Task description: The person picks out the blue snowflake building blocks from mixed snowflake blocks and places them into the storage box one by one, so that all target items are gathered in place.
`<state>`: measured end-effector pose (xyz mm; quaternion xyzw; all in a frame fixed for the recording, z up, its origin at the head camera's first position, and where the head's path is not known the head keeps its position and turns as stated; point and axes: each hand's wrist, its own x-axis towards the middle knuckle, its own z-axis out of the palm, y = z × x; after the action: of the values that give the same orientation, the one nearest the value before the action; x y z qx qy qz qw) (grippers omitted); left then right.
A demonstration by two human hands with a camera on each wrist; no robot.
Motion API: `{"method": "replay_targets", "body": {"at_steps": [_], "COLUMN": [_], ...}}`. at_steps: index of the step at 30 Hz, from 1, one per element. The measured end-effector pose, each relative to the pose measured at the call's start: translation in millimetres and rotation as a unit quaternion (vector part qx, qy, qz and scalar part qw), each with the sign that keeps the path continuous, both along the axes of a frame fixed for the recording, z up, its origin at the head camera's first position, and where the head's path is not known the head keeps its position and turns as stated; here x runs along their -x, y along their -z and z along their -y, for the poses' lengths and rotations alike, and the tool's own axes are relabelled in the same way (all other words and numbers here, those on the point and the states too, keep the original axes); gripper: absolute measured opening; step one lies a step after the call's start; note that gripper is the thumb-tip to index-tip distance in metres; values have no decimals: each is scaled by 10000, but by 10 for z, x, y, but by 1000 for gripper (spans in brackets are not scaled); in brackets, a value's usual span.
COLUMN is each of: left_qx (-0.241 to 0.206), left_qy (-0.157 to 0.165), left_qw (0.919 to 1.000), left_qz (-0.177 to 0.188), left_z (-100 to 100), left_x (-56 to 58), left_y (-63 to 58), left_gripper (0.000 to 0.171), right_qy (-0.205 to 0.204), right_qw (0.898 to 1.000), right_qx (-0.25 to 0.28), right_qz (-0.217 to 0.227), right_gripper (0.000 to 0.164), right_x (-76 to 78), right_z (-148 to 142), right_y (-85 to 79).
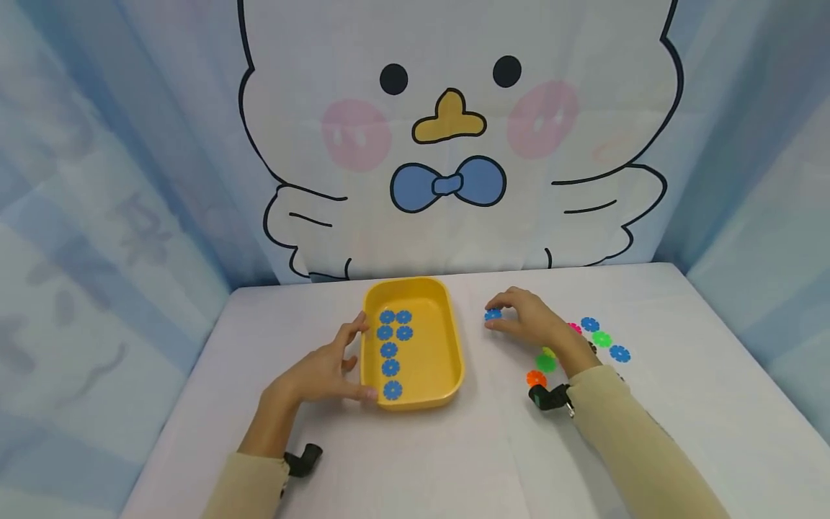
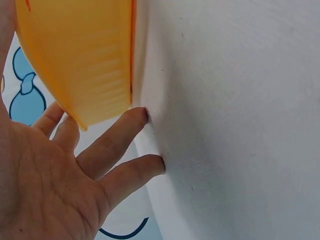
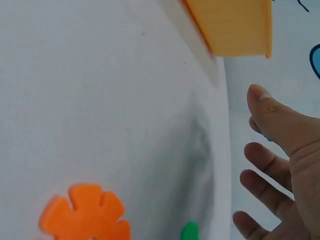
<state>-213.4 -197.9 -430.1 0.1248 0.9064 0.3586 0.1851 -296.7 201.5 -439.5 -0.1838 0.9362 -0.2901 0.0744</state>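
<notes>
A yellow tray (image 1: 431,360) stands mid-table, with several blue flower-shaped discs (image 1: 390,367) laid along its left side, two columns wide toward the far end. My left hand (image 1: 318,371) rests against the tray's left side, fingers spread and thumb at the near corner. In the left wrist view, two fingertips of that hand (image 2: 55,175) touch the tabletop. Right of the tray, my right hand (image 1: 528,317) pinches a blue flower disc (image 1: 493,314) between thumb and finger above the table. Only a sliver of this disc shows past the thumb in the right wrist view.
Loose flower discs lie right of the tray, partly hidden by my right forearm: an orange disc (image 1: 536,378), a green disc (image 1: 546,362), a light green disc (image 1: 601,339), a blue disc (image 1: 619,353) and others. A cartoon-printed curtain (image 1: 447,238) hangs behind the table.
</notes>
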Motion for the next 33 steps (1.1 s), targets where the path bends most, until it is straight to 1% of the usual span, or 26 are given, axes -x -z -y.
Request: {"method": "replay_targets", "body": {"at_steps": [5,10,13,16,22,28,33], "left_qx": [-50,-102,-54,28,173,122,135], "left_qy": [-51,39,122,95,63,108,124], "left_qw": [10000,9999,9999,9999,9998,9998,9998], "left_qz": [42,19,-21,-44,-25,-112,-105], "left_z": [20,14,5,13,51,43,17], "left_x": [-48,-57,-55,-56,-60,-28,-3], "left_y": [21,17,10,-2,-9,17,26], "left_gripper": [123,123,122,121,121,121,121], "right_qy": [-174,-92,-53,-131,-328,-393,-448], "right_qw": [9995,9992,9992,9986,9968,9936,9921], "right_qx": [-34,-99,-25,134,355,617,796], "right_qz": [-263,-366,-404,-494,-637,-864,-854], "right_gripper": [37,36,34,32,33,31,32], "right_x": [-91,-175,-236,-280,-315,-325,-336], "right_z": [47,33,33,66,163,230,294], "right_y": [-108,-186,-216,-236,-284,-387,-441]}}
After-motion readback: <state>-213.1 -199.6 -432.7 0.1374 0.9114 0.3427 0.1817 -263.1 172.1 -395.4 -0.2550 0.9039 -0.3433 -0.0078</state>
